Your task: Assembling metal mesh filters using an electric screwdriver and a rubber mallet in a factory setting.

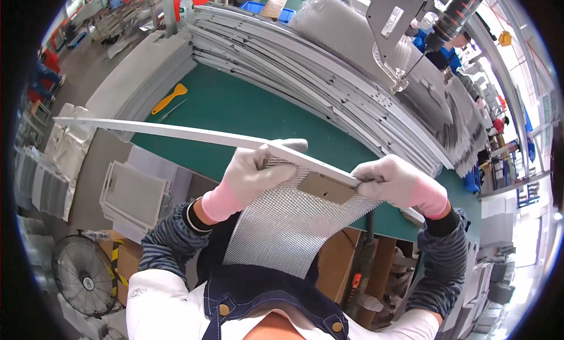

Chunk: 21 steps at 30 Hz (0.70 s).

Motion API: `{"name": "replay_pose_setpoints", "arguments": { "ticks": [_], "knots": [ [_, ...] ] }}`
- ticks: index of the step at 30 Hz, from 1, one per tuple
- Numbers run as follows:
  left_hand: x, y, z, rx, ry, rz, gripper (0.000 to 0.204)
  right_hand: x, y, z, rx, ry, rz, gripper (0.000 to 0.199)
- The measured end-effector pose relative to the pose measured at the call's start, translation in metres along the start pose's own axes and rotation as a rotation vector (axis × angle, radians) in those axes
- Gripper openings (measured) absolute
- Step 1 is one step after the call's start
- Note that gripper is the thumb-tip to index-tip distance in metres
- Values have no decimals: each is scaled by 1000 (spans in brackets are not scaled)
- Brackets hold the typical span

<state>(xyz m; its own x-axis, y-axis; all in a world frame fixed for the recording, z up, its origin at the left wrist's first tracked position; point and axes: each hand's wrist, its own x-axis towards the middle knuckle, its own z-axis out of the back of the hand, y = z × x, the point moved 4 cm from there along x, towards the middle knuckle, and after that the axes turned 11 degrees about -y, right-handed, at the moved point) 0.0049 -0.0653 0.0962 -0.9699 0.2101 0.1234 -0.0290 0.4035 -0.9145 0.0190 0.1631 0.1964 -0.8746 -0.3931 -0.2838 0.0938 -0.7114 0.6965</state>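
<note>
A long white metal strip [176, 129] runs across in front of me, its far left end reaching out past the green table. My left hand [249, 178], in a white glove with a pink cuff, is closed around the strip near the middle. It also holds the top edge of a silvery mesh sheet [282, 228], which hangs down and curves toward my apron. My right hand [393, 182], gloved alike, pinches the strip and mesh edge farther right. Between the hands, a flat grey-brown plate [326, 188] lies against the mesh just under the strip.
On the green table [235, 99] lie a yellow scraper [170, 99] and a thin pointed tool [174, 109]. Stacked white strips [282, 67] line its far side, with piled mesh sheets [346, 31] behind. A power screwdriver [452, 22] hangs upper right. A black fan [87, 275] stands lower left.
</note>
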Motion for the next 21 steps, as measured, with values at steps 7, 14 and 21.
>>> {"name": "replay_pose_setpoints", "arguments": {
  "ticks": [7,14,21],
  "knots": [
    [-3,-4,6,14,-63,4,18,-7,22,2,-230,-125,68,22],
    [-6,-6,0,25,-110,-87,16,-15,25,9,-219,-156,97,24],
    [-9,-2,11,-122,-112,32,20,-15,21,12,-270,-94,116,25]
  ]
}}
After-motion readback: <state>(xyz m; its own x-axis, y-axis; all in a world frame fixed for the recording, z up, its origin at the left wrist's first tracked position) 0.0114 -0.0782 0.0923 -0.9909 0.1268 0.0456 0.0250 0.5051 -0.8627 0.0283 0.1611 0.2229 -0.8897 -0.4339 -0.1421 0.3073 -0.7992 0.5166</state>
